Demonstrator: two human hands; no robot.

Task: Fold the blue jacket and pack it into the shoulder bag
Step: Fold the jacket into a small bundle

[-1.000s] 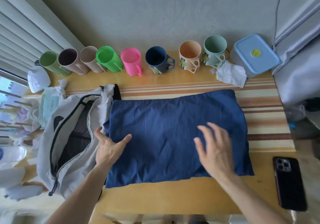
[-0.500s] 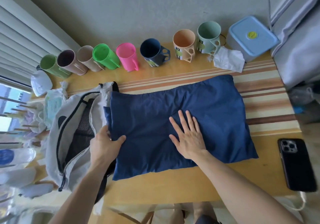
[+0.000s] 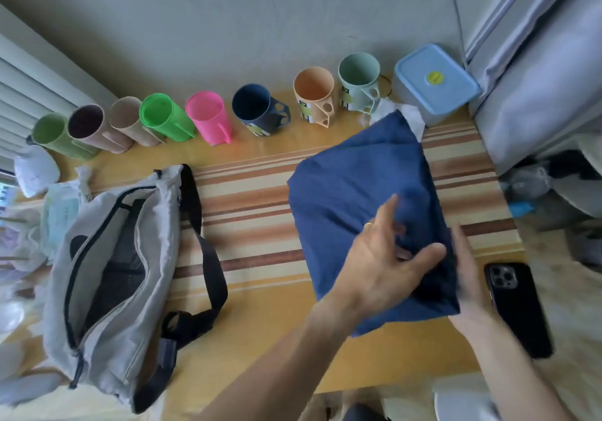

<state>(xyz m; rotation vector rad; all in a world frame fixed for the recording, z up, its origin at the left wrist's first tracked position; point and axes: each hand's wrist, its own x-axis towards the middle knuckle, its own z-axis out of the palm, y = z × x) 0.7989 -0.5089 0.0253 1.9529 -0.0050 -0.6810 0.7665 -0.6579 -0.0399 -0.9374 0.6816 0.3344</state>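
Gripping the folded jacket (image 3: 355, 199), the left hand (image 3: 384, 267) pinched its edge; at three o'clock, the right hand (image 3: 465, 277), grip unclear, sat half-hidden behind cloth.

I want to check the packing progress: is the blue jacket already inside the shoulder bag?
No, the blue jacket is held by both hands over the table, apart from the open shoulder bag.

So along the back wall there's a row of plastic mugs: light green (image 3: 53, 135), dark maroon (image 3: 94, 130), beige (image 3: 132, 124), bright green (image 3: 163, 121), pink (image 3: 210, 117), navy (image 3: 257, 109), peach (image 3: 314, 96) and mint (image 3: 358, 80). Right of those sits a blue-lidded container (image 3: 435, 83) with a crumpled tissue (image 3: 412, 116) in front. A black phone (image 3: 516, 306) lies face down at the right edge of the wooden surface (image 3: 260, 339), by a striped mat (image 3: 247, 225).
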